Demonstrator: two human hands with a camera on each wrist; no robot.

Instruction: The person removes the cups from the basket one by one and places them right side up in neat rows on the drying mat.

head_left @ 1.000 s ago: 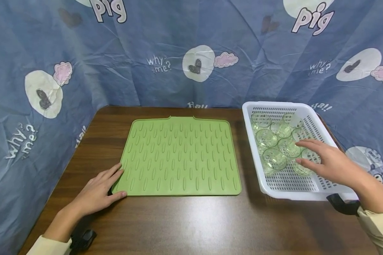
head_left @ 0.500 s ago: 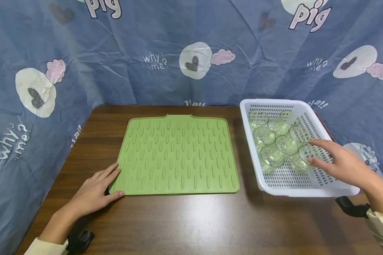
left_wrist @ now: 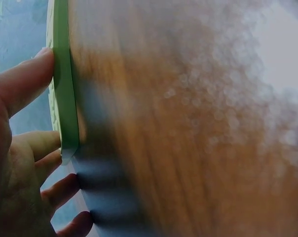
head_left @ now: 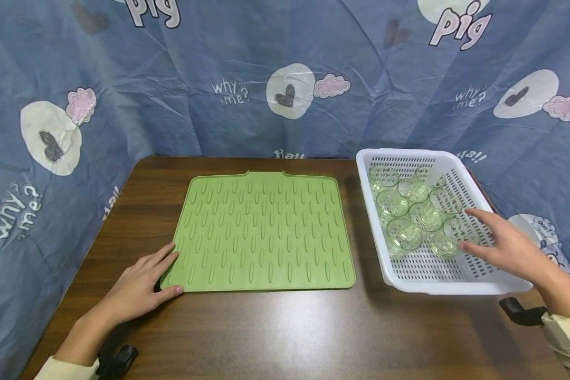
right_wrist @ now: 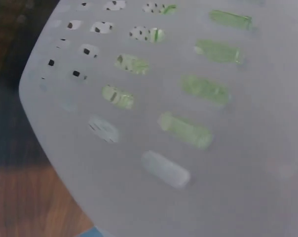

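Here, mat [head_left: 261, 232] on brown table [head_left: 290, 338], blue backdrop [head_left: 237, 132]

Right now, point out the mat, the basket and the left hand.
Mat [head_left: 262, 232], head view: middle of its top.
Basket [head_left: 456, 287], head view: its near rim.
Left hand [head_left: 135, 287], head view: back of the hand.

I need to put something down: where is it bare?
The mat is mostly bare; the left hand touches one corner. The table is bare in front of the mat and, narrowly, between mat and basket. The basket is crowded with glasses beside the right hand; its near floor is bare.
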